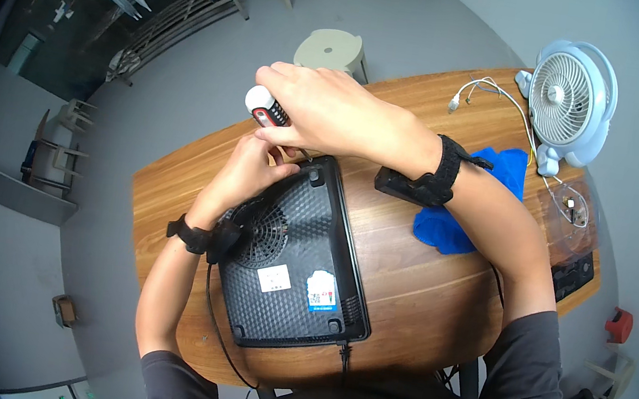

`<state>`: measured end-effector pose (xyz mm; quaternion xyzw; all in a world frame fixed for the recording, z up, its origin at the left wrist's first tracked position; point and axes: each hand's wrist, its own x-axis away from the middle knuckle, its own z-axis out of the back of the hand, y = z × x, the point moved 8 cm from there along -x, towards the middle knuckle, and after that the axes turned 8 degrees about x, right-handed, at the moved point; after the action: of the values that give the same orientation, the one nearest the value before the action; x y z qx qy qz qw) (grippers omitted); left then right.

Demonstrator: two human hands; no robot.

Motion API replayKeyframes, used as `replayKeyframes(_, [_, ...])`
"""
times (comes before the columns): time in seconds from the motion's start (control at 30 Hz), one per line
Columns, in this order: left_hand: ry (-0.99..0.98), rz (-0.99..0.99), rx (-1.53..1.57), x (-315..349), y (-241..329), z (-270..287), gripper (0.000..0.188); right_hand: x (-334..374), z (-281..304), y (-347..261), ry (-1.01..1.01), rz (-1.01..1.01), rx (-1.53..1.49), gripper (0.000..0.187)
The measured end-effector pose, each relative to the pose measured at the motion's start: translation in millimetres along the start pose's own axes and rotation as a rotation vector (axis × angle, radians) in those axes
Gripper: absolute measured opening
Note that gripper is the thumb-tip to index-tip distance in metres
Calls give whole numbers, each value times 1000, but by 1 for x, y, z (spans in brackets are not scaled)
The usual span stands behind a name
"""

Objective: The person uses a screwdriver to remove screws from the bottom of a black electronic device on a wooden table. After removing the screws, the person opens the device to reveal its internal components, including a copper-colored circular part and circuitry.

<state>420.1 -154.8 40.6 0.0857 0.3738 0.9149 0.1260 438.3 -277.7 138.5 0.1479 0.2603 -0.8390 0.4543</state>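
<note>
A black induction cooker (305, 234) lies upside down on the wooden table, its round fan grille and two stickers facing up. My right hand (320, 106) is closed round a screwdriver (269, 110) with a white, black and red handle, tilted over the cooker's far edge. The screwdriver's tip is hidden behind my fingers. Close under it, my left hand (246, 169) grips the cooker's far left corner, thumb on the edge and fingers curled. Each wrist wears a black strap with a small dark box.
A blue cloth (446, 229) lies under my right forearm. At the table's far right stand a white fan (566, 103) with its cable and a clear tray (569, 222) with small parts. A power cord (345, 354) leaves the cooker's near edge. A stool (330, 47) stands beyond the table.
</note>
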Motion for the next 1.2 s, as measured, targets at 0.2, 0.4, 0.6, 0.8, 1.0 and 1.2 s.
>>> replayKeyframes(0.2, [47, -95, -4, 36, 3, 4, 23, -11, 17, -41, 53, 37, -5, 44])
replayKeyframes(0.4, [154, -79, 14, 87, 6, 29, 18, -24, 25, -94, 79, 103, -20, 44])
replayKeyframes(0.6, [121, -6, -90, 162, -35, 53, 15, -33, 18, -155, 153, 187, -18, 37])
replayKeyframes(0.8, [-106, 393, -144, 275, -134, 63, 12, -35, -1, -196, 86, 217, -6, 40])
replayKeyframes(1.0, [-320, 628, -260, 349, -179, 22, 16, -34, -34, -220, 31, 228, 11, 41])
replayKeyframes(1.2, [-425, 731, -233, 365, -177, 6, 20, -27, -42, -222, 2, 206, 73, 43])
